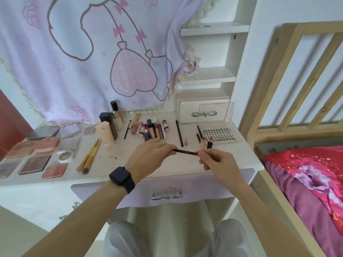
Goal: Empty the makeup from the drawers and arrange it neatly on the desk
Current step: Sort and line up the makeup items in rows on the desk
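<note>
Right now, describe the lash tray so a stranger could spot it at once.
On the white desk, find the small drawer box with a silver bow handle at the back right. The lash tray lies flat just in front of it. It alone is a clear case holding rows of tiny dark lashes; its neighbours are slim pencils.

A pale lilac cloth (83,58) printed with a cartoon figure, pink bows and hearts hangs at the far side, its fringed lower edge reaching the back of the table (104,169). To its right, white shelves (207,76) step upward. At the right stands a light wooden bed rail (297,75), with red flowered bedding (306,175) below it. A red-brown panel (11,123) shows at far left.
</note>
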{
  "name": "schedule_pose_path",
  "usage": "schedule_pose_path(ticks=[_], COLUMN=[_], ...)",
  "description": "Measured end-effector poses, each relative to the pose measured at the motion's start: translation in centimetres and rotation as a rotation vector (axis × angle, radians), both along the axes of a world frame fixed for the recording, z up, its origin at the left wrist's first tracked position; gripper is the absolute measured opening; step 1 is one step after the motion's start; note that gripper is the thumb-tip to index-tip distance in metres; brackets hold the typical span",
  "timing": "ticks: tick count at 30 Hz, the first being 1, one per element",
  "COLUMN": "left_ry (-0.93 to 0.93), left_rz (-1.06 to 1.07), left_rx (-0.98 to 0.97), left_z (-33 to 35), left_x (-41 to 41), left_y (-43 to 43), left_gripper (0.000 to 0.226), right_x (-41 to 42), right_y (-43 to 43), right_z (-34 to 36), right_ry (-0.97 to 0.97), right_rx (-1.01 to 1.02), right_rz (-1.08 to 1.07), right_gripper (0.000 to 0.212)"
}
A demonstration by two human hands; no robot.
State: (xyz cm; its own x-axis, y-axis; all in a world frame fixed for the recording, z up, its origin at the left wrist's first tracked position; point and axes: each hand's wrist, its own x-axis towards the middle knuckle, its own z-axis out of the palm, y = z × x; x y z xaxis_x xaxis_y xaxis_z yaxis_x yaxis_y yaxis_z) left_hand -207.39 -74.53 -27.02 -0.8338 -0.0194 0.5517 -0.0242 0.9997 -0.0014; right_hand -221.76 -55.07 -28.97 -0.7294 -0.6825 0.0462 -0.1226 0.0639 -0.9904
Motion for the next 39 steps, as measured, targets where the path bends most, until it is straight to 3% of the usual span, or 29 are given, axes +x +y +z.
schedule_pose_path(ticks=[4,8,13,16,20,25,29,33,36,39], left_ry=[-0.067,-0.147,-0.201,-0.192,-0.026,0.083,0.060,0.033,0.107,0.125], left_rz=[-0.019,0.156,0.213,0.232,0.240,0.180,0.090,0.040,0.087,0.120], left_rx=[-0.011,0.409,0.538,0.702,1.084,1.428,1.549,1.537,1.539,1.532], left_z=[0.4,0.7,0.3,-0.4,-0.6,0.3,0.6,0.7,0.8,0.6], left_x=[0.4,2.0,2.1,1.5,0.7,-1.2,-2.6,-3.6,-3.9,-3.9], left_y=[0.0,-0.9,-1.1,-0.8,0.3,3.0,4.6,5.7,5.8,5.3], left_gripper=[0.024,0.022,0.021,0.014,0.006,0.015,0.016,0.016,0.017,0.018], right_x=[-0.4,-2.1,-0.8,-0.3,-0.1,1.4,2.4,3.0,3.2,3.2], right_y=[0.7,2.4,0.8,0.2,0.3,-0.5,-1.4,-2.1,-2.4,-2.3], right_z=[0.7,1.2,0.5,0.1,-0.5,-0.7,-0.8,-1.0,-1.1,-1.1], right_ry=[0.051,0.090,0.044,-0.069,-0.313,-0.627,-0.759,-0.793,-0.733,-0.550], right_rx=[-0.009,-0.069,-0.104,-0.173,-0.284,-0.380,-0.406,-0.398,-0.353,-0.270], right_rz=[0.045,-0.073,-0.034,-0.077,-0.079,-0.073,-0.058,-0.028,-0.028,-0.086], right_gripper=[0.008,0.010,0.009,0.011,0.019,0.020,0.015,0.019,0.021,0.015])
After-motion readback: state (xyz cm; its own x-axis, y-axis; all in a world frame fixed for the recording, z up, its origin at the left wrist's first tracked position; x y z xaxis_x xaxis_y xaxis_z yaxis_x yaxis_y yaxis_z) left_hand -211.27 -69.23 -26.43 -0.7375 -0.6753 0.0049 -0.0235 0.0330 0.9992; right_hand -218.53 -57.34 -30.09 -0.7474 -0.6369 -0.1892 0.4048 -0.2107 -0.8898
